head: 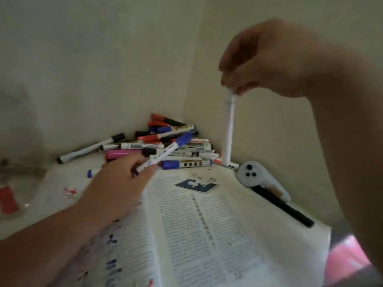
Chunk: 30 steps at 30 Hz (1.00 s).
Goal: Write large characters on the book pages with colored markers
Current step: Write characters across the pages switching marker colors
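An open book [203, 224] lies flat on a pale table [68, 183], its pages covered in columns of small printed text. The left-hand page carries large blue and reddish marker strokes, partly hidden under the person's left forearm.

The left hand [118, 187] reaches over that page and is closed around a blue-capped marker [165, 151], pinching the white barrel between thumb and fingers. The capped end points up and away from the grip, toward the wall corner.

Just beyond that grip, a loose pile of markers [172, 141] fills the corner where two cream walls meet, with red, blue, black and pink caps mixed together. A pink marker [124, 154] lies just behind the left fingertips, and a black-capped marker [91, 149] lies apart, to the left of the pile.

The right hand [267, 59] is raised high above the book, motion-blurred, its fingertips pinched on the top end of a white marker [229, 129] that hangs straight down from the grip. The marker's lower end sits near the edge of the pile; whether it touches anything there is unclear.

Below and to the right of that hanging marker rests a white handheld controller [259, 179] with dark buttons, and a black marker [284, 208] lies beside it along the book's right edge. A small dark blue card [196, 186] lies on the right-hand page.
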Available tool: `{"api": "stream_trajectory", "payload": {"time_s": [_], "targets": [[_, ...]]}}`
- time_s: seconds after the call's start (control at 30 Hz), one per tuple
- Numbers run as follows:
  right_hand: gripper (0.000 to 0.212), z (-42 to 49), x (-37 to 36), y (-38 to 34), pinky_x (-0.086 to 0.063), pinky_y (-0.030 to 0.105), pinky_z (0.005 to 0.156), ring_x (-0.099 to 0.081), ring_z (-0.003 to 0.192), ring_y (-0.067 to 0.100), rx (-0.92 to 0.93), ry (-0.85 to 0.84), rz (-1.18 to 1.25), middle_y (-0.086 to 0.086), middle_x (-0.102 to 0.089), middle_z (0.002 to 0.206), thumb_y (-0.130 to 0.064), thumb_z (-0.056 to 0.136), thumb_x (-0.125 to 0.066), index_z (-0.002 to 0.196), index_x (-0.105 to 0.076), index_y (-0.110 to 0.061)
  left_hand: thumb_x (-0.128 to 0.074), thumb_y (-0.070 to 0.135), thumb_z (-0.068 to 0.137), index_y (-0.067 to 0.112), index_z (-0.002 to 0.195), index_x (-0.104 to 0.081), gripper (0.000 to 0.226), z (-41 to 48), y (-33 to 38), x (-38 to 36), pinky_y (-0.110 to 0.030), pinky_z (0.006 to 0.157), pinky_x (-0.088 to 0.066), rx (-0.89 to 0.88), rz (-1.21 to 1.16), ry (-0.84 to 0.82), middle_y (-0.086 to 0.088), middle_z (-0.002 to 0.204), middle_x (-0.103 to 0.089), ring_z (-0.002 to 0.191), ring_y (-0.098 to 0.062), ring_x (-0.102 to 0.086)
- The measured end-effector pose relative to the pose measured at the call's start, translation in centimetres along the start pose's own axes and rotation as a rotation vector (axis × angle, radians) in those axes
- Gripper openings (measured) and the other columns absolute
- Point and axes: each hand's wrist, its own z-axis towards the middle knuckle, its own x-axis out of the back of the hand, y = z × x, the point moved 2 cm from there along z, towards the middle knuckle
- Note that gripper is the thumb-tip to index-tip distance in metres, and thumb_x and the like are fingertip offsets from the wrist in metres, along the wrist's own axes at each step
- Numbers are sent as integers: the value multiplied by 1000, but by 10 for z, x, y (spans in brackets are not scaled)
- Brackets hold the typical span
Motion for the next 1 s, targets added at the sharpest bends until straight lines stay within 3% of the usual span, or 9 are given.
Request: {"api": "stream_trajectory", "payload": {"time_s": [0.1, 0.17, 0.37, 0.47, 0.57, 0.67, 0.8, 0.87, 1.0], "targets": [[20, -9, -30, 48, -65, 35, 71, -76, 70, 14, -181, -346, -480, 1, -78, 80, -6, 75, -77, 88, -75, -21, -61, 45, 93, 37, 89, -65, 10, -5, 10, 2, -20, 62, -36, -35, 24, -5, 16, 73, -62, 69, -1, -56], [22, -11, -53, 74, -65, 33, 70, -76, 71, 17, -265, -506, -597, 5, -78, 84, -2, 74, -71, 92, -76, -16, -63, 49, 89, 40, 88, -66, 10, -7, 11, 1, -21, 64, -41, -33, 7, 25, 12, 70, -65, 67, -4, -58], [31, -18, -95, 125, -56, 28, 64, -72, 89, 24, -271, -620, -800, 8, -75, 102, -5, 79, -62, 106, -75, -12, -65, 53, 83, 51, 93, -65, 10, -4, -1, -2, -30, 58, -46, -31, -82, 108, 15, 70, -63, 56, -13, -58], [25, -22, -103, 128, -52, 29, 67, -64, 91, 22, -216, -514, -727, 1, -67, 103, -6, 85, -61, 106, -68, -18, -71, 33, 87, 41, 92, -69, 10, -4, 1, -3, -18, 49, -40, -6, -276, 148, 3, 69, -66, 51, -16, -55], [25, -20, -106, 111, -44, 24, 57, -59, 78, 11, -148, -184, -378, -8, -62, 89, -13, 86, -68, 102, -59, -30, -71, 13, 90, 30, 93, -70, 17, -4, 1, 0, -14, 44, -40, -11, -413, 189, -3, 61, -67, 45, -9, -51], [33, -26, -125, 82, -45, 18, 53, -54, 61, 1, -19, -112, -56, -10, -59, 74, -25, 87, -74, 114, -57, -33, -73, 11, 88, 26, 94, -68, 17, -5, 3, 3, -13, 45, -42, -24, -438, 219, 1, 65, -70, 46, -6, -53], [29, -33, -161, 69, -49, 33, 66, -45, 68, 5, 190, -80, -275, -19, -42, 66, -38, 93, -67, 121, -63, -33, -71, 8, 89, 16, 95, -68, 11, -5, 0, 5, -22, 50, -48, -5, -522, 189, -4, 66, -71, 50, -10, -60], [25, -31, -167, 76, -43, 30, 63, -43, 65, 2, 235, 2, -262, -23, -36, 62, -34, 93, -67, 117, -69, -29, -70, 8, 89, 15, 95, -68, 10, -3, -4, 6, -30, 54, -52, 1, -535, 164, -9, 68, -72, 54, -15, -63], [18, -33, -159, 91, -44, 28, 60, -43, 57, -1, 255, 95, -222, -26, -40, 60, -28, 89, -73, 107, -76, -26, -82, 19, 82, 19, 105, -64, 30, -2, -1, 4, -22, 60, -52, -15, -591, 53, -2, 82, -75, 63, -13, -65]]}}
